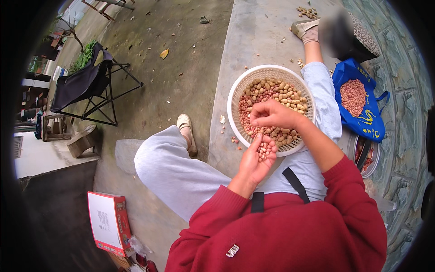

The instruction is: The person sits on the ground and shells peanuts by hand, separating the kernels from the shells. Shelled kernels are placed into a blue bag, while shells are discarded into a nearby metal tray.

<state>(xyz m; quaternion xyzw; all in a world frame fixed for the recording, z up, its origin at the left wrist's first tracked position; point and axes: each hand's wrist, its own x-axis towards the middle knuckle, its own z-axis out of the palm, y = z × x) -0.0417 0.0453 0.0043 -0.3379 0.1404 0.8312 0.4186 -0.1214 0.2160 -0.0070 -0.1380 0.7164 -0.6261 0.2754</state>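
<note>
A round white plastic basket point(234, 126) stands by my outstretched leg, holding unshelled peanuts point(291, 98) and loose pink peanut kernels point(247, 102). Cupped at the basket's near rim, my left hand point(256, 161) holds a small heap of peanut kernels point(264, 151). Above the basket's middle is my right hand point(273, 114), palm down, fingers bent and fingertips close together; whether something small is pinched there cannot be seen. To the right, a blue bag point(365, 127) carries a pile of shelled peanut kernels point(353, 97).
A clear plastic tub point(375, 159) with reddish contents sits below the blue bag, beside the stone wall point(401, 136). Several peanuts point(307, 12) lie at the ledge's far end. A black folding chair point(83, 81) stands left, and a red and white box point(107, 222) lies lower left.
</note>
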